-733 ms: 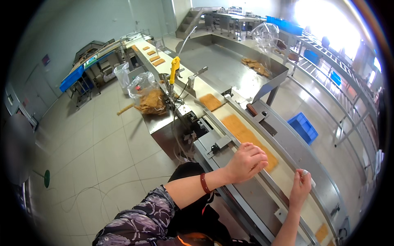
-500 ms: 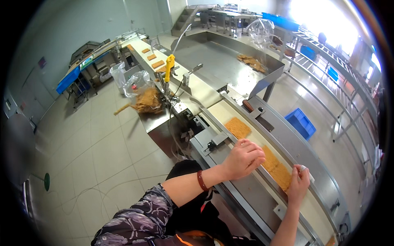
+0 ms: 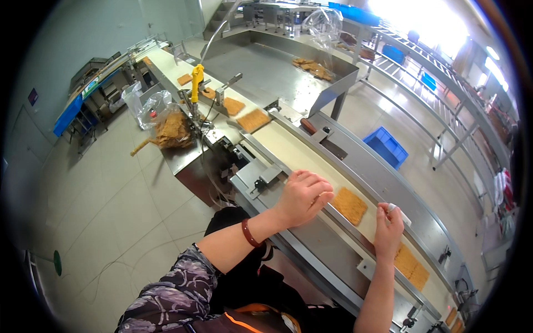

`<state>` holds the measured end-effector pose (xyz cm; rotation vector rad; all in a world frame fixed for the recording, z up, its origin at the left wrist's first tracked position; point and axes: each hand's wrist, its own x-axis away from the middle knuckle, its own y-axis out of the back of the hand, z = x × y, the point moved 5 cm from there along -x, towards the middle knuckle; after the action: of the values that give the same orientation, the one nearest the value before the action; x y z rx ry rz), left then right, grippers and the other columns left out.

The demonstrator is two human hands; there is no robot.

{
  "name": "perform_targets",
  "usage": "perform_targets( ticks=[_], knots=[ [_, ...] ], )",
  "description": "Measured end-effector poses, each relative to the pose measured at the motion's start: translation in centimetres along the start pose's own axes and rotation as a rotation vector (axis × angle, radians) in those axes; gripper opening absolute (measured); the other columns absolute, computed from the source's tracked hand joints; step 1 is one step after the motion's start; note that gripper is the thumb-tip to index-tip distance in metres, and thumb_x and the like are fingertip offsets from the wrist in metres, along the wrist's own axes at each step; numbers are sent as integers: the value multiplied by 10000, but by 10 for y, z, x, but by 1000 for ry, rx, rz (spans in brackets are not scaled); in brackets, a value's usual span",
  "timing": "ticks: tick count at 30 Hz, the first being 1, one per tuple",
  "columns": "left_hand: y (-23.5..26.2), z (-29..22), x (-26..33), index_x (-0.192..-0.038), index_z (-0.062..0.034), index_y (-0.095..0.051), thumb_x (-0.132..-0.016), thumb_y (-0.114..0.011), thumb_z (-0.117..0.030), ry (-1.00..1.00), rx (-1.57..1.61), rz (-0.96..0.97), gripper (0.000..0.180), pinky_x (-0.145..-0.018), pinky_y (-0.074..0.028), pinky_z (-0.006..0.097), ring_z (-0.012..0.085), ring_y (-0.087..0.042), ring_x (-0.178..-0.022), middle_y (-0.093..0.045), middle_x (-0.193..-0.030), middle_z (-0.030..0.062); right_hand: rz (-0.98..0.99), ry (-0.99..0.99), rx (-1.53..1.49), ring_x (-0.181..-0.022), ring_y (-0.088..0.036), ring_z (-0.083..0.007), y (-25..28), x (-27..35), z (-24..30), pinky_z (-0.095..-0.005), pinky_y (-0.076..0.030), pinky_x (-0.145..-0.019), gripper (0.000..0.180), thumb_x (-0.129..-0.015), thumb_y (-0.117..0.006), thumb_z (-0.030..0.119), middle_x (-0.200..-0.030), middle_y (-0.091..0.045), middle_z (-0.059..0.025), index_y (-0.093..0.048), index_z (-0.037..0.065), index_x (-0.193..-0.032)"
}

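The left hand (image 3: 302, 195), fingers curled loosely and holding nothing, rests on the steel rail just beside a square tan noodle block (image 3: 350, 205) lying on the cream conveyor belt (image 3: 294, 152). The right hand (image 3: 388, 230) pinches a small white packet (image 3: 395, 209). Further off, a clear plastic bag (image 3: 169, 125) holds noodle scraps; a steel tray table (image 3: 266, 66) carries loose pieces; a blue plastic crate (image 3: 386, 147) sits on the floor, its contents not discernible.

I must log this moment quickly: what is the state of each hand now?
Left hand: loosely curled, resting on the conveyor rail, holding nothing visible.
Right hand: closed on a small white object.
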<state>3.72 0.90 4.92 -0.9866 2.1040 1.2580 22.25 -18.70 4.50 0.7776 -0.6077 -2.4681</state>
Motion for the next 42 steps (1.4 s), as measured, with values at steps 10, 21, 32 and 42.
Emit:
perform_targets(
  ticks=[10, 21, 32, 42],
  knots=[
    [15, 36, -9, -1151, -97, -718, -996, -663, -366, 121, -398, 30, 315, -1055, -407, 489, 278, -638, -1193, -708, -1229, 74, 86, -57, 261, -862, -645, -264, -3, 4, -14, -404, -515, -780, 244, -967, -699, 284, -927, -672, -97, -702, 41, -945],
    [-27, 1, 6, -1300, -125, -692, -974, -628, -572, -47, -404, 402, 557, -1173, -314, 614, 305, -556, -1362, -666, -1358, 91, 173, -190, 282, -1012, -639, -260, -23, -1, -4, -439, -491, -890, 340, -921, -758, 350, -946, -693, -63, -679, 44, -1045],
    [-30, -6, 12, -1310, -154, -680, -994, -617, -536, -68, -375, 408, 500, -1151, -345, 608, 324, -561, -1348, -648, -1376, 103, 87, 108, 800, -845, -685, -290, 38, -5, -18, -410, -504, -845, 158, -947, -634, 194, -865, -733, -66, -741, 92, -1004],
    [-26, 5, 10, -1348, -119, -652, -982, -643, -517, 12, -423, 365, 540, -1156, -353, 567, 287, -571, -1346, -648, -1385, 122, -54, -42, 488, -729, -682, -347, 41, -6, 2, -445, -528, -659, 204, -994, -650, 261, -852, -725, -104, -706, 79, -923]
  ],
)
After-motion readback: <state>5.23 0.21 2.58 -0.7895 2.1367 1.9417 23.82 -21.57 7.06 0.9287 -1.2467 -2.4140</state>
